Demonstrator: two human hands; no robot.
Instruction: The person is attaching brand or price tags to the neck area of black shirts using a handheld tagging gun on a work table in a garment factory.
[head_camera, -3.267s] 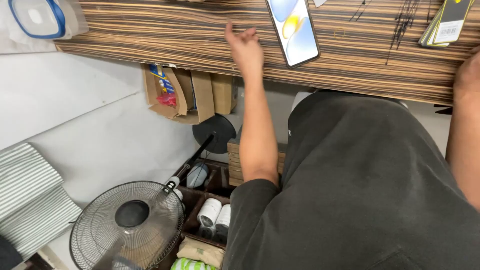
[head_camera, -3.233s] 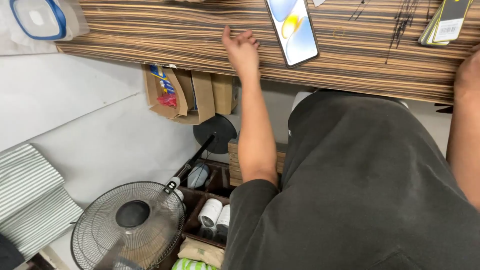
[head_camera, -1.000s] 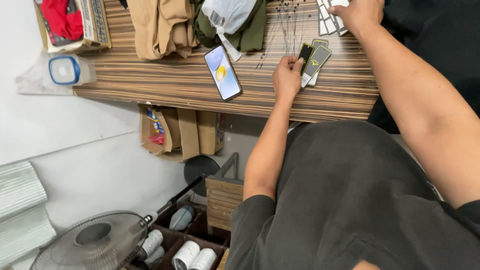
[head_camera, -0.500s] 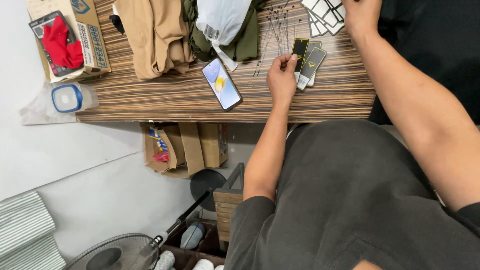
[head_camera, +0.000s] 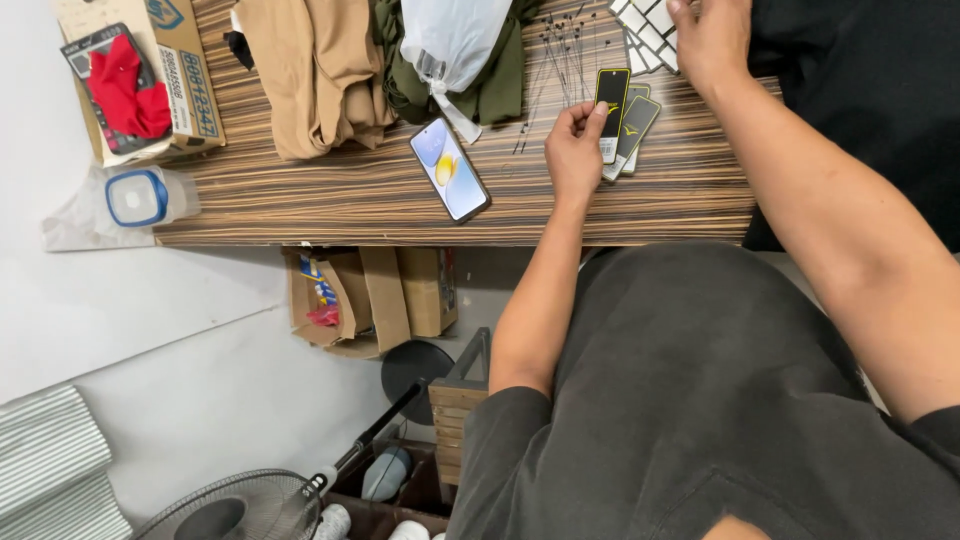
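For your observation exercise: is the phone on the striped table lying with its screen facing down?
No, the phone lies on the striped table with its lit screen facing up, left of the left hand.

Left hand (head_camera: 574, 150) on black tag (head_camera: 611, 103)

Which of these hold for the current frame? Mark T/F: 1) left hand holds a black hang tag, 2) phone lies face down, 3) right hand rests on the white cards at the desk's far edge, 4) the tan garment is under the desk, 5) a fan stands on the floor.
1) The left hand holds a black hang tag: true.
2) The phone lies face down: false, its lit screen faces up.
3) The right hand rests on the white cards: true.
4) The tan garment is under the desk: false, it lies on the striped desk.
5) A fan stands on the floor: true.
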